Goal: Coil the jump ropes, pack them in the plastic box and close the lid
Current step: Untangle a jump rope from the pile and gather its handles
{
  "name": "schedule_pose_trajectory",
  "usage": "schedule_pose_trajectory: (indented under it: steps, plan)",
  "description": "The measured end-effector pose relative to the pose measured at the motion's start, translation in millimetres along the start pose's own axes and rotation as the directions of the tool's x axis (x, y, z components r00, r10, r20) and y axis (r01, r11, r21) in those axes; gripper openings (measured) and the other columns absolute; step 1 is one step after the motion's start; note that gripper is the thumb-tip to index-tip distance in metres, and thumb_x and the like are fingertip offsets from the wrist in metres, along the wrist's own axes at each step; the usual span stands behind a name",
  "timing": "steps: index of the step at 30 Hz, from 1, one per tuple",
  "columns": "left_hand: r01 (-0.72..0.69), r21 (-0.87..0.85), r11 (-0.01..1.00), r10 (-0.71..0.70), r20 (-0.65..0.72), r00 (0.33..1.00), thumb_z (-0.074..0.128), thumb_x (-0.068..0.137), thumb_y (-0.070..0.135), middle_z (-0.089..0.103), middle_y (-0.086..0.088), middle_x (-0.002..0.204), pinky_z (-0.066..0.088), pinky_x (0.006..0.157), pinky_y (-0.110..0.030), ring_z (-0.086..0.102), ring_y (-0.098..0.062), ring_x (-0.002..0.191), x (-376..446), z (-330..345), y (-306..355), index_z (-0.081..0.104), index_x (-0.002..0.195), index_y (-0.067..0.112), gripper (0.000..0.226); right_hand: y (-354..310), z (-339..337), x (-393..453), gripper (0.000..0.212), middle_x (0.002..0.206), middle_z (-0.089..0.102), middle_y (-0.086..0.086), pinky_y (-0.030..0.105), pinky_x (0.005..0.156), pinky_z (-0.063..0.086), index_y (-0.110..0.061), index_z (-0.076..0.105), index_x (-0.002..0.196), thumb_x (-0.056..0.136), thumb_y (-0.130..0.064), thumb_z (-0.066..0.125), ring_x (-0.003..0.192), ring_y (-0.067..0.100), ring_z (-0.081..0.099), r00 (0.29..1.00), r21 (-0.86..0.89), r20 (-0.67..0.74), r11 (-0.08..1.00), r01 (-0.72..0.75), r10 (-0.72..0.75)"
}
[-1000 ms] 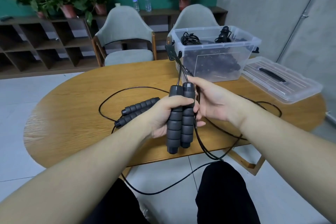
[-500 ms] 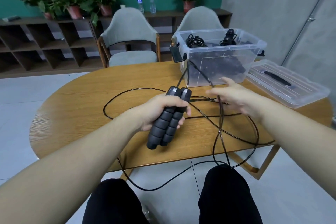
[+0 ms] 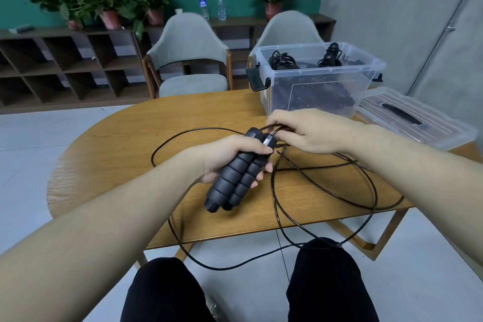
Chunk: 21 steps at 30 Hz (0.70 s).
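While coiled ropes (image 3: 283,61) are already lying in the box (image 3: 313,91), the left hand (image 3: 230,157) is gripping both handles (image 3: 240,172) and the right hand (image 3: 308,131) is pinching cord (image 3: 324,185); the lid (image 3: 418,117) is waiting.

Oval wooden table (image 3: 109,154), grain showing. On it: clear box (image 3: 316,94) at the far right, holding dark ropes; lid (image 3: 415,117) flat just right of the box; black cord (image 3: 326,183) looping across the top and spilling over the near edge.
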<state>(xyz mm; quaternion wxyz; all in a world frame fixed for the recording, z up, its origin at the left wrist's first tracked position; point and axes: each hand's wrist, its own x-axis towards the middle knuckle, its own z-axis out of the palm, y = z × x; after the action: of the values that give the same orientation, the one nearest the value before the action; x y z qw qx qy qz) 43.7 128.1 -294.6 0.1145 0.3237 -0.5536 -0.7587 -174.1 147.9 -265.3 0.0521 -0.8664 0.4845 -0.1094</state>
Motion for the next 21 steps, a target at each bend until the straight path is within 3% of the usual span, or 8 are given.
schedule_pose_trajectory:
  steps: [3, 6, 9, 12, 15, 18, 19, 21]
  plan:
    - [0.000, 0.006, 1.000, 0.000, 0.012, 1.000, 0.073, 0.080, 0.029, 0.068, -0.011, 0.101, 0.055, 0.081, -0.041, 0.064, -0.022, 0.083, -3, -3, -4, 0.058, 0.123, 0.011, 0.049, -1, 2, -3, 0.026, 0.109, 0.067, -0.006, 0.035, 0.085, 0.048, -0.027, 0.055, 0.127, 0.106, -0.029, 0.039, 0.095, 0.014, 0.060, 0.995, 0.014, 0.088, 0.999, -0.049, 0.048]
    - [-0.017, 0.032, 0.999, 0.016, 0.009, 1.000, 0.072, 0.080, 0.018, 0.069, -0.011, 0.109, 0.057, 0.086, -0.048, 0.066, -0.024, 0.093, -6, -4, -13, 0.055, 0.126, 0.012, 0.049, 2, 2, -3, 0.020, 0.099, 0.065, -0.007, 0.035, 0.080, 0.046, -0.027, 0.057, 0.114, 0.106, -0.030, 0.039, 0.089, 0.015, 0.057, 0.991, -0.014, 0.102, 0.997, -0.081, 0.082]
    - [-0.002, 0.084, 0.996, 0.008, -0.074, 0.997, 0.080, 0.078, 0.021, 0.068, -0.009, 0.107, 0.057, 0.088, -0.048, 0.067, -0.022, 0.091, -6, -3, -21, 0.058, 0.119, 0.018, 0.047, 7, -1, -4, 0.016, 0.085, 0.062, -0.008, 0.034, 0.070, 0.044, -0.030, 0.055, 0.103, 0.105, -0.034, 0.040, 0.080, 0.014, 0.057, 0.982, -0.027, 0.101, 0.988, -0.154, 0.156]
    - [-0.100, 0.165, 0.981, 0.139, -0.249, 0.958, 0.080, 0.082, 0.035, 0.067, -0.007, 0.101, 0.057, 0.077, -0.040, 0.065, -0.019, 0.081, 0, 2, -26, 0.059, 0.114, 0.022, 0.040, 5, -3, -1, 0.023, 0.078, 0.058, -0.010, 0.027, 0.063, 0.039, -0.025, 0.056, 0.094, 0.105, -0.039, 0.041, 0.077, 0.010, 0.055, 0.967, 0.031, 0.072, 0.969, -0.247, 0.244]
    - [-0.231, 0.091, 0.969, 0.248, -0.371, 0.895, 0.071, 0.088, 0.042, 0.066, -0.006, 0.092, 0.053, 0.065, -0.035, 0.062, -0.019, 0.073, 6, 11, -28, 0.059, 0.109, 0.024, 0.030, -8, -1, 2, 0.044, 0.074, 0.060, -0.010, 0.027, 0.064, 0.041, -0.022, 0.061, 0.096, 0.104, -0.053, 0.032, 0.071, 0.004, 0.057, 0.942, 0.216, -0.020, 0.921, -0.324, 0.336]
    - [-0.299, -0.041, 0.953, 0.246, -0.467, 0.849, 0.072, 0.075, 0.059, 0.069, -0.007, 0.089, 0.051, 0.063, -0.035, 0.062, -0.019, 0.070, 12, 18, -25, 0.057, 0.113, 0.023, 0.054, -25, 13, 4, 0.053, 0.052, 0.048, -0.009, 0.028, 0.055, 0.032, -0.019, 0.058, 0.097, 0.106, -0.051, 0.017, 0.042, 0.000, 0.044, 0.861, 0.574, -0.059, 0.723, -0.384, 0.505]
    - [-0.315, -0.089, 0.945, 0.232, -0.495, 0.837, 0.072, 0.068, 0.064, 0.069, -0.008, 0.091, 0.051, 0.063, -0.035, 0.061, -0.019, 0.069, 15, 20, -23, 0.056, 0.115, 0.022, 0.065, -31, 18, 4, 0.050, 0.053, 0.048, -0.008, 0.028, 0.056, 0.031, -0.020, 0.056, 0.094, 0.107, -0.048, 0.016, 0.041, 0.000, 0.043, 0.839, 0.615, -0.083, 0.690, -0.381, 0.537]
    - [-0.347, -0.172, 0.922, 0.201, -0.554, 0.808, 0.075, 0.056, 0.073, 0.069, -0.011, 0.097, 0.053, 0.061, -0.035, 0.062, -0.020, 0.068, 21, 20, -22, 0.055, 0.120, 0.021, 0.085, -45, 27, 2, 0.044, 0.062, 0.051, -0.007, 0.029, 0.062, 0.034, -0.025, 0.050, 0.085, 0.108, -0.042, 0.017, 0.053, 0.001, 0.047, 0.837, 0.554, -0.135, 0.741, -0.380, 0.530]
